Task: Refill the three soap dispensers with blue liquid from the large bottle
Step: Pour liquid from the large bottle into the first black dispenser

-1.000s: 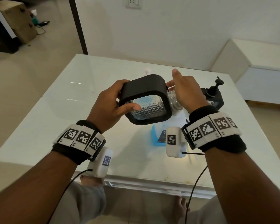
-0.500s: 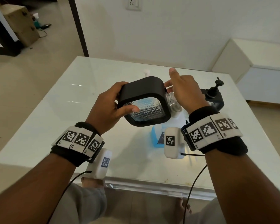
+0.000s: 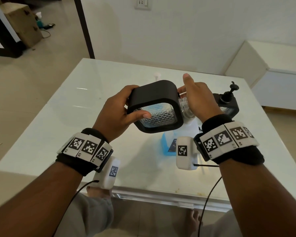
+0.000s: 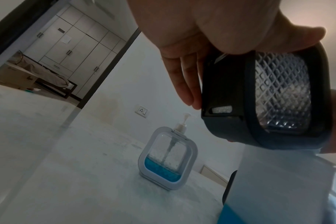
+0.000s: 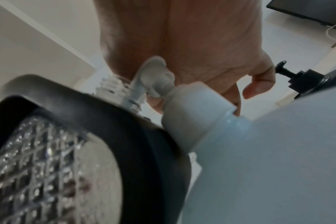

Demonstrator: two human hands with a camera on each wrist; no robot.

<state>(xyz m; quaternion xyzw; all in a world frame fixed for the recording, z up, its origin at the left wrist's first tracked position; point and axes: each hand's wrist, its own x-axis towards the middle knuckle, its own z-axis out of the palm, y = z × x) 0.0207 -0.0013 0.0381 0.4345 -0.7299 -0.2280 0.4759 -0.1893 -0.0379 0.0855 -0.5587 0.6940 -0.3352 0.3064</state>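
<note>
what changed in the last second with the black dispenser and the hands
Very little. The left hand still grips the tilted black dispenser, and the right hand stays at its clear threaded neck, index finger a little straighter. The large bottle and white dispenser stayed put.

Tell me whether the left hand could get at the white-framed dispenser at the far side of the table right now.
Probably not yet: the left hand grips the black-framed dispenser, held above the large bottle. The white-framed dispenser stands alone with open table around it, so nothing else blocks the way.
</note>
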